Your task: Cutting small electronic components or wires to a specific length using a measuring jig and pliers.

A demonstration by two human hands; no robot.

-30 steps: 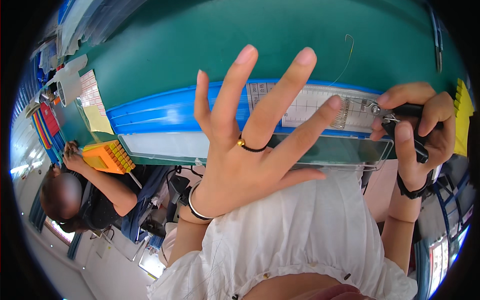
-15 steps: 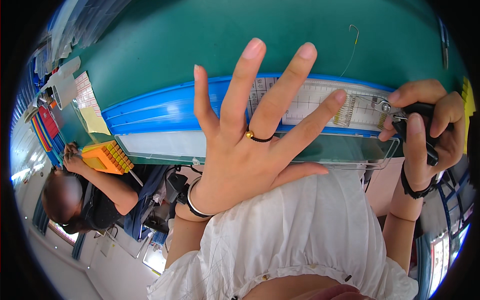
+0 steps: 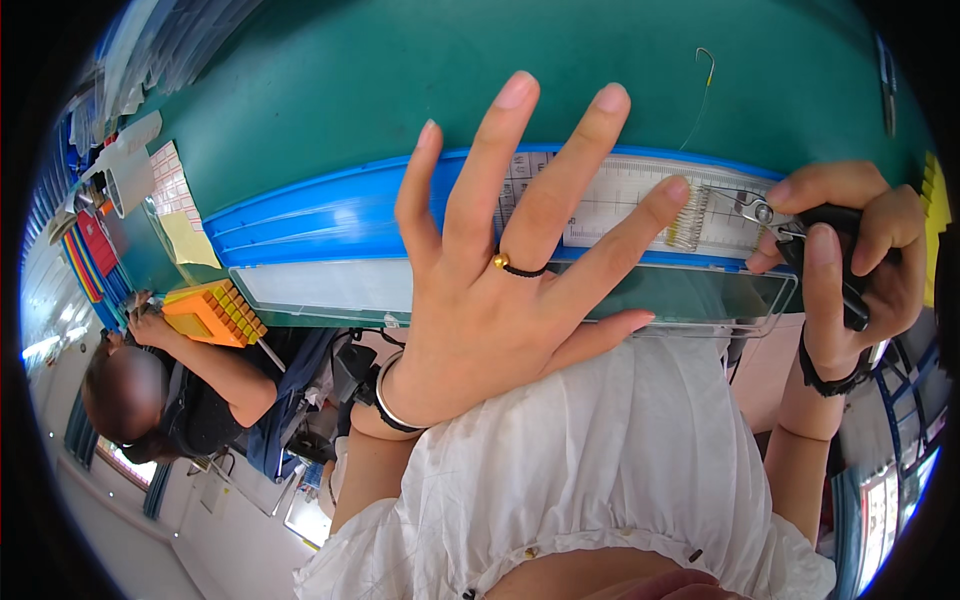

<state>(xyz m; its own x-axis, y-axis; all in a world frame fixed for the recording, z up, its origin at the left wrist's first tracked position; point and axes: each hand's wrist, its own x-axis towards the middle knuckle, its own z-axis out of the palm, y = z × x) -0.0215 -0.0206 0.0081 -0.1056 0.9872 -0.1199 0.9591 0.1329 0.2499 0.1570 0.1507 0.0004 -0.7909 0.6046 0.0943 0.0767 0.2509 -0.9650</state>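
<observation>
My left hand (image 3: 490, 300) lies with fingers spread across a long blue box (image 3: 330, 215) with a ruler scale inside. Its index fingertip rests at a wire coil (image 3: 685, 222) that looks like a spring. From the right, my right hand (image 3: 890, 250) grips black-handled pliers (image 3: 762, 213), whose metal jaws point left toward the coil. Whether the jaws touch it, I cannot tell. The box's clear lid (image 3: 745, 298) hangs open along the near side. Beyond the box, a small hook (image 3: 706, 60) with a yellow wrap and thin line lies on the green tabletop (image 3: 330, 90).
At the left, a person (image 3: 220, 385) sits with a hand near an orange-and-yellow block-like object (image 3: 215, 315). Clear plastic bags (image 3: 180, 45) lie at the far left. A pale yellow paper (image 3: 188, 240) is near the box's left end. A thin metal tool (image 3: 888, 90) lies far right.
The pliers and my right hand have shifted slightly left and tilted a little. My left little finger has moved up and right, nearer the ring finger.
</observation>
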